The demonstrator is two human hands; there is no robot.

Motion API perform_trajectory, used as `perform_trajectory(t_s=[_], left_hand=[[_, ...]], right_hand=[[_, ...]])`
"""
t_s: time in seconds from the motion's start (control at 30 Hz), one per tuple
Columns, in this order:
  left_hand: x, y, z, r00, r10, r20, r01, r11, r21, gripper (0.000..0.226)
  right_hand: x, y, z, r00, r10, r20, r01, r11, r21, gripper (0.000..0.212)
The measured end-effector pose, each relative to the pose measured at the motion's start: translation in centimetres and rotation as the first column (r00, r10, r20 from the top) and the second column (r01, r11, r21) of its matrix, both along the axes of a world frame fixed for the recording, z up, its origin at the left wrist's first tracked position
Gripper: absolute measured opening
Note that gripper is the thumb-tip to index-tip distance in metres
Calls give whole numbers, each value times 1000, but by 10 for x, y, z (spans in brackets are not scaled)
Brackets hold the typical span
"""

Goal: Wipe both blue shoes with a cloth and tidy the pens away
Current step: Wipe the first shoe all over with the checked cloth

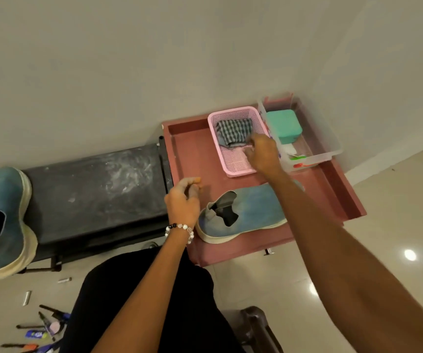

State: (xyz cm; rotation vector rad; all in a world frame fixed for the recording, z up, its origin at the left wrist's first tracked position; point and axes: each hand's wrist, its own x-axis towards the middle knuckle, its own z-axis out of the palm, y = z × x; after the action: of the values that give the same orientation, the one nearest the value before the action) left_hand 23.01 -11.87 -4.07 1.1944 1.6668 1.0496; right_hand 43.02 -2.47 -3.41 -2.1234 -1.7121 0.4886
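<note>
Currently: your right hand point(261, 154) reaches the checked cloth point(234, 131) in the pink basket point(230, 171), grip seemingly unclosed; left hand point(183, 200) idle, loosely curled.

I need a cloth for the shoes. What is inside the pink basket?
A folded checked cloth lies in the far end of the pink basket. The right hand reaches in beside it and covers part of the basket's floor, so anything under the hand is hidden.
</note>
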Motion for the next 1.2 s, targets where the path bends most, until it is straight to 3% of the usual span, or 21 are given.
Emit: perform_trajectory(t_s=[0.07, 0.17, 0.27, 0.33, 0.43, 0.57, 0.67, 0.8, 0.87, 0.93, 1.1, 1.2], left_hand=[[-2, 16, -3, 998, 25, 50, -24, 999, -23, 23], [-5, 36, -11, 995, 39, 92, -36, 999, -33, 27], [-4, 48, -16, 990, 38, 134, -30, 998, -59, 28], [-3, 51, -19, 988, 31, 153, -20, 997, -76, 27], [-1, 49, -17, 986, 30, 166, -16, 996, -87, 24], [0, 41, 4, 970, 48, 239, -24, 994, -106, 17], [4, 27, 33, 955, 6, 297, 19, 996, -82, 18], [10, -8, 75, 890, -140, 434, 208, 972, -112, 59], [10, -29, 86, 838, -155, 523, 287, 941, -181, 75], [10, -53, 91, 825, -183, 535, 349, 909, -227, 89], [12, -100, 92, 783, -85, 616, 333, 894, -300, 37], [8, -112, 96, 813, -23, 581, 294, 878, -377, 21]], right_hand=[[0, 28, -23, 971, 170, 170, -152, 982, -114, 44], [-1, 54, -50, 914, 245, 324, -192, 964, -186, 62], [-5, 65, -63, 893, 171, 415, -138, 985, -107, 51], [-6, 69, -63, 915, 118, 385, -128, 992, -1, 40], [-5, 66, -49, 977, 5, 214, -45, 982, 182, 33], [-15, 20, 4, 961, -145, -236, 222, 913, 342, 20], [-26, -43, 38, 807, -130, -576, 350, 891, 289, 15], [-42, -124, 65, 499, -104, -860, 367, 925, 101, 18], [-51, -159, 75, 372, -148, -916, 318, 948, -24, 25], [-58, -188, 77, 342, -189, -921, 257, 961, -102, 32], [-53, -234, 91, 170, -247, -954, 206, 956, -211, 38], [-43, -240, 89, 133, -399, -907, 367, 870, -329, 31]])
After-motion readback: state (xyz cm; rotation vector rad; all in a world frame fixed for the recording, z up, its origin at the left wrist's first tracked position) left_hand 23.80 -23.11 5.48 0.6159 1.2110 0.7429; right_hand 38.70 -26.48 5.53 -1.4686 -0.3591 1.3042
